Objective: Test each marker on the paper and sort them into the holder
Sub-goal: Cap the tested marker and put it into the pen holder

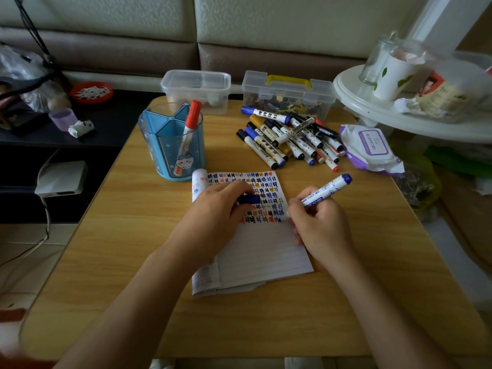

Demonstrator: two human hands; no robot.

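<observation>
My right hand (320, 226) grips a white marker with a blue end (328, 189), its tip down at the lined notebook paper (263, 251), just under rows of coloured test marks (262, 187). My left hand (217, 209) rests on the page and holds the marker's blue cap (250, 198). A blue divided holder (171, 141) stands at the back left of the wooden table with one red marker (189, 131) leaning in it. A pile of several markers (290, 138) lies at the back right.
Two clear plastic boxes (195, 89) (287, 94) stand along the table's far edge. A pack of wet wipes (370, 149) lies right of the pile. A white round side table (399, 113) with cups stands at the far right. A dark shelf (53, 134) is on the left.
</observation>
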